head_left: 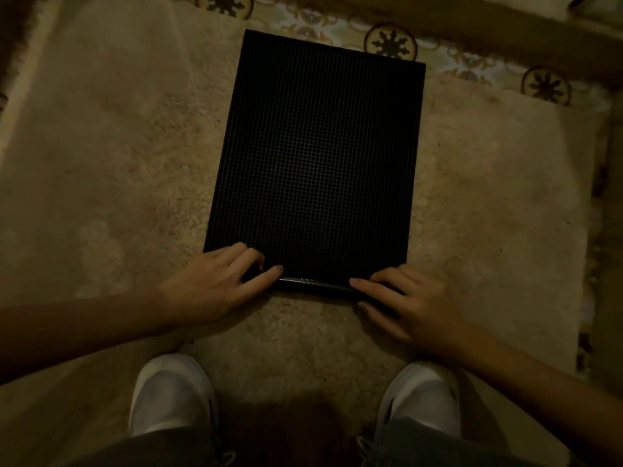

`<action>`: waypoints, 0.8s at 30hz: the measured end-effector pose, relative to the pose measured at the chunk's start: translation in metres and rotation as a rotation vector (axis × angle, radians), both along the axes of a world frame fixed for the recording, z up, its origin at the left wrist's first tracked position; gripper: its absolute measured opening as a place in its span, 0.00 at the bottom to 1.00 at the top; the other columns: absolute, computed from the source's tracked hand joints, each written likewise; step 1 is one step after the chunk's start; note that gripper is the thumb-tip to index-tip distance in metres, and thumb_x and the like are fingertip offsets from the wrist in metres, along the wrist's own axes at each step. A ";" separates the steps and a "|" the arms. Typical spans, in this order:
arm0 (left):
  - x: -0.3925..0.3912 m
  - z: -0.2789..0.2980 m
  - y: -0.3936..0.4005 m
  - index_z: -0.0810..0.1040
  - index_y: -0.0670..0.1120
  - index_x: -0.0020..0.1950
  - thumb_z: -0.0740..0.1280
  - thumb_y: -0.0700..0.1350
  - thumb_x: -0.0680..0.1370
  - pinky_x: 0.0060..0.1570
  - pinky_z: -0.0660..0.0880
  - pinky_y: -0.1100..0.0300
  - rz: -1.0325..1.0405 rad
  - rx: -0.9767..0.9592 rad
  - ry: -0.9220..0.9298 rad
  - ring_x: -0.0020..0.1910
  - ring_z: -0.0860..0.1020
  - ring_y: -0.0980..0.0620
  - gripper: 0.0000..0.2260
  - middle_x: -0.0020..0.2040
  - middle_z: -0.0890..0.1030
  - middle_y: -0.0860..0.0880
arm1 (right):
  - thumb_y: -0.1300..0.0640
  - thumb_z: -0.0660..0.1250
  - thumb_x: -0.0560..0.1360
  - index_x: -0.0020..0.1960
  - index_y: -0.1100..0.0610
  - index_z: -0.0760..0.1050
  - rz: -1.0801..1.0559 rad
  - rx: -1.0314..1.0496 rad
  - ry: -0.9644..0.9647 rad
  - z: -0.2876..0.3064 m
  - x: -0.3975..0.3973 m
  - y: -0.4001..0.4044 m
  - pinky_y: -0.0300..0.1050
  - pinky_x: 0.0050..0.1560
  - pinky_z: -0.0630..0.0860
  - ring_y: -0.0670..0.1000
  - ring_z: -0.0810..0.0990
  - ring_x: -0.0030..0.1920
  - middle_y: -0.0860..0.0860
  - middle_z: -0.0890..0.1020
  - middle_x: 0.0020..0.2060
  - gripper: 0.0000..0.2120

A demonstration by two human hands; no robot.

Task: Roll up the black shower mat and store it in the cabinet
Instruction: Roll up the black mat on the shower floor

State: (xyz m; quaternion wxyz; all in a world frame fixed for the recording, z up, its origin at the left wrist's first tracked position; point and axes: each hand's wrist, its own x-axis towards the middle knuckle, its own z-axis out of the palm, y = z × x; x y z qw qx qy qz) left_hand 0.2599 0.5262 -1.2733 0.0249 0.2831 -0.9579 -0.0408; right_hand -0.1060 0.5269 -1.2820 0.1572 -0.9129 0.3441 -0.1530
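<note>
Item: flat black rectangular rubber shower mat with a fine grid texture [315, 156], lying unrolled on a shaggy beige pile rug [128, 156], directly ahead of the person's two white shoes [172, 396].

Grip: left hand [215, 284] and right hand [408, 301] each pinch a near corner of the mat, fingers curled over the top face and thumbs along the near edge, which is lifted slightly and shows a glossy lip.

Step, as judged: the first turn of the roll. Advice: tuck the near edge under tightly and evenly, both hands advancing together so the roll runs square; a loose first turn likely yields a slack, cone-shaped roll.

Surface: soft, deep pile, probably offering little slip. Beyond the rug, patterned floor tiles with dark rosettes [391, 42]. Lighting dim. Cabinet: not in view.
</note>
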 end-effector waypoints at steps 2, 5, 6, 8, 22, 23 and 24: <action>0.001 -0.003 -0.003 0.65 0.39 0.71 0.57 0.39 0.78 0.32 0.77 0.52 -0.018 -0.002 0.007 0.40 0.78 0.41 0.20 0.50 0.80 0.35 | 0.50 0.68 0.81 0.70 0.52 0.75 0.023 0.084 -0.005 0.001 -0.003 -0.006 0.44 0.44 0.74 0.51 0.77 0.47 0.50 0.79 0.54 0.19; 0.004 -0.003 -0.014 0.65 0.40 0.71 0.56 0.40 0.78 0.28 0.76 0.53 -0.059 0.018 0.015 0.39 0.77 0.42 0.20 0.49 0.80 0.36 | 0.48 0.65 0.83 0.73 0.48 0.72 0.040 0.156 0.013 0.001 -0.006 -0.016 0.48 0.40 0.76 0.50 0.77 0.46 0.50 0.78 0.54 0.19; 0.004 -0.003 -0.018 0.65 0.40 0.71 0.55 0.41 0.79 0.27 0.75 0.55 -0.072 0.022 0.019 0.38 0.77 0.43 0.20 0.49 0.79 0.37 | 0.48 0.63 0.83 0.73 0.47 0.71 0.038 0.167 0.018 0.001 -0.007 -0.018 0.49 0.39 0.76 0.50 0.76 0.46 0.50 0.77 0.54 0.19; 0.004 0.000 -0.024 0.64 0.44 0.72 0.55 0.43 0.79 0.24 0.73 0.56 -0.087 0.052 0.035 0.37 0.77 0.44 0.21 0.50 0.76 0.38 | 0.47 0.61 0.84 0.73 0.47 0.71 0.030 0.168 0.027 0.003 -0.007 -0.022 0.49 0.37 0.76 0.49 0.75 0.44 0.50 0.75 0.52 0.19; 0.006 0.005 -0.048 0.69 0.54 0.74 0.63 0.57 0.80 0.43 0.70 0.52 0.028 0.307 0.187 0.48 0.71 0.49 0.23 0.52 0.76 0.48 | 0.53 0.65 0.81 0.64 0.53 0.81 -0.096 0.295 -0.153 0.009 0.000 -0.032 0.48 0.42 0.75 0.49 0.77 0.46 0.52 0.78 0.48 0.13; 0.004 0.006 -0.053 0.70 0.54 0.74 0.64 0.56 0.80 0.42 0.71 0.53 0.041 0.357 0.212 0.46 0.71 0.50 0.22 0.51 0.75 0.48 | 0.53 0.64 0.82 0.63 0.54 0.81 -0.110 0.305 -0.164 0.009 0.001 -0.033 0.47 0.42 0.75 0.49 0.76 0.46 0.51 0.78 0.48 0.13; 0.003 0.007 -0.057 0.71 0.53 0.73 0.65 0.56 0.80 0.41 0.71 0.55 0.052 0.400 0.232 0.46 0.70 0.51 0.22 0.51 0.73 0.47 | 0.53 0.64 0.82 0.63 0.54 0.81 -0.121 0.301 -0.160 0.008 0.001 -0.035 0.47 0.42 0.75 0.49 0.76 0.46 0.51 0.78 0.48 0.14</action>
